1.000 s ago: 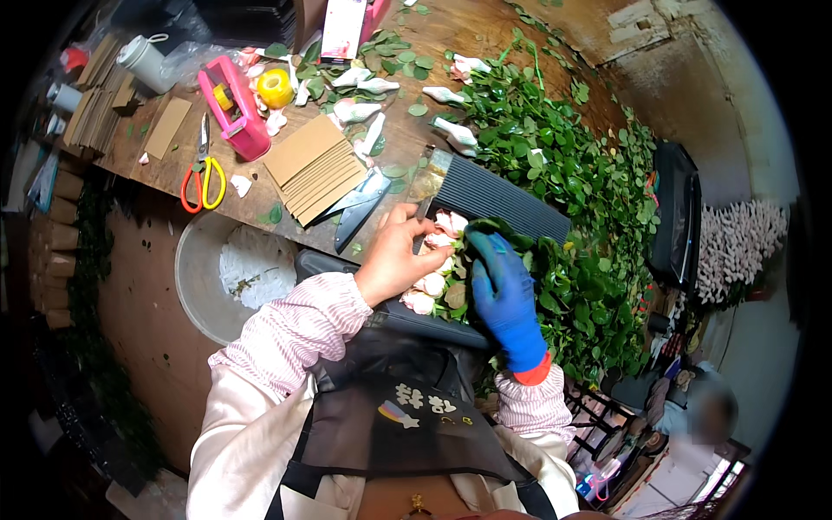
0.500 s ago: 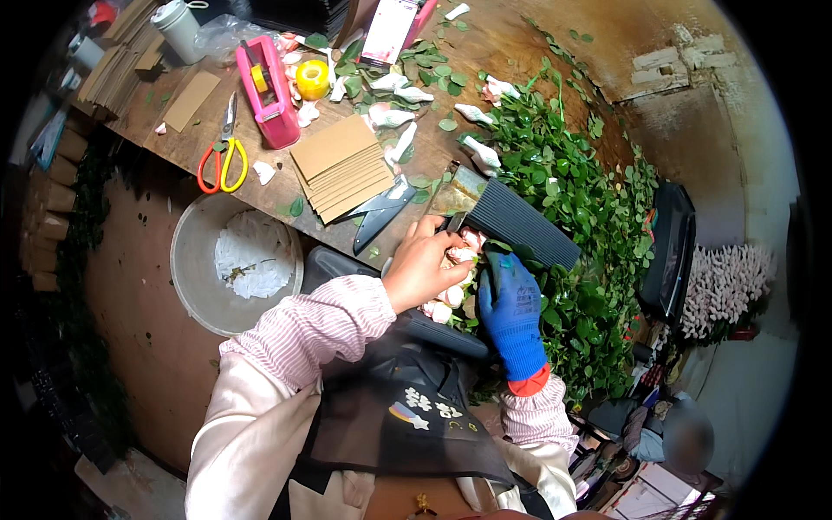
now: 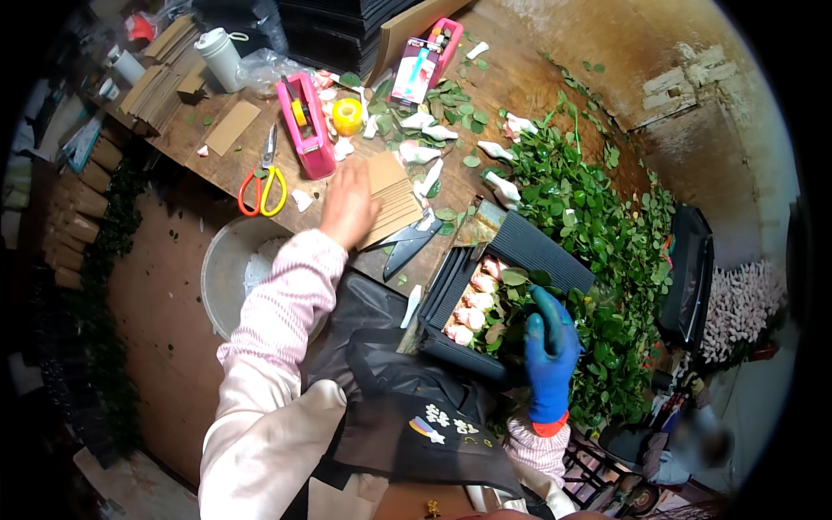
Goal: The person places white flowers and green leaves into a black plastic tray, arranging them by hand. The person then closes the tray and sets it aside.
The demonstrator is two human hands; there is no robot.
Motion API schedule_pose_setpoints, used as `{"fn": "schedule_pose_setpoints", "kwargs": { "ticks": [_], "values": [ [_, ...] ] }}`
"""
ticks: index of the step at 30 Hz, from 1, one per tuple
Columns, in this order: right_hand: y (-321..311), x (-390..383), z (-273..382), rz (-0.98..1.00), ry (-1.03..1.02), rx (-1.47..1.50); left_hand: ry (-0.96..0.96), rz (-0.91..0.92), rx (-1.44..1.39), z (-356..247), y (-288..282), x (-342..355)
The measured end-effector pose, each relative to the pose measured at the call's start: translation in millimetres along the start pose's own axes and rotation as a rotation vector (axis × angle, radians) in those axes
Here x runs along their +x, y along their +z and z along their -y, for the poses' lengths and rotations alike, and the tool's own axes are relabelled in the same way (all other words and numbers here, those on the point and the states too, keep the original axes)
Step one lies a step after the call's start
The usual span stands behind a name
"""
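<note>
My bare left hand [image 3: 349, 206] lies over the left side of a stack of brown cardboard pieces [image 3: 392, 198], fingers stretched out and touching it. In a blue glove, my right hand [image 3: 553, 351] hovers beside the leaves at the right of a black ribbed box [image 3: 464, 354], thumb and fingers apart. Pale pink roses [image 3: 472, 314] lie in a row inside that box, heads to the left, leaves to the right. A ribbed black flap [image 3: 546, 251] stands along its far side. Close to the cardboard lies a dark bladed tool [image 3: 413, 247].
Red-and-yellow-handled scissors [image 3: 264, 186], a pink tape dispenser [image 3: 308, 130] and a yellow tape roll [image 3: 347, 116] sit on the wooden table. Leafy stems [image 3: 598, 217] pile up on the right. A pale bin [image 3: 227, 269] stands below the table edge. Another person is at the lower right.
My left hand has left the roses and moved left onto the cardboard stack. My right hand has drawn back toward me, its fingers spreading. The rose heads are now uncovered, and the view has shifted.
</note>
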State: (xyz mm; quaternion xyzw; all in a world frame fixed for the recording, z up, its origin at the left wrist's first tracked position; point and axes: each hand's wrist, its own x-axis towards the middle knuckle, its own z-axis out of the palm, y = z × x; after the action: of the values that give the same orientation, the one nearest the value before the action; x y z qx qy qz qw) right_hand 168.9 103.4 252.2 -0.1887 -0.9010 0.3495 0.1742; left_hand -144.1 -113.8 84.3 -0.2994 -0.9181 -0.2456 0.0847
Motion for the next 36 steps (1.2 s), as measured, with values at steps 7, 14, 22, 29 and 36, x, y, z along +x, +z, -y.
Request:
{"fn": "schedule_pose_setpoints", "kwargs": {
  "ticks": [7,14,22,29,36],
  "values": [
    [9.7,-3.6,17.4,0.024,-0.191,-0.115,-0.169,0.367,-0.101,16.3,-27.5,39.2],
    [17.5,-17.0,18.0,0.145,0.144,0.197,-0.001,-0.068,-0.095,-67.9,-89.7,-14.5],
    [4.9,-8.1,7.4,0.109,0.386,0.423,0.287,0.252,-0.768,-175.9,-109.4,-87.2],
    [-36.7,13.4,-14.5,0.376,0.742,0.524,0.099,0.257,-0.719,-130.5,-84.3,-64.5],
    [9.9,25.5,-45.2,0.538,0.705,0.459,0.609,0.514,-0.662,-170.6,-77.3,-34.4]
  ]
}}
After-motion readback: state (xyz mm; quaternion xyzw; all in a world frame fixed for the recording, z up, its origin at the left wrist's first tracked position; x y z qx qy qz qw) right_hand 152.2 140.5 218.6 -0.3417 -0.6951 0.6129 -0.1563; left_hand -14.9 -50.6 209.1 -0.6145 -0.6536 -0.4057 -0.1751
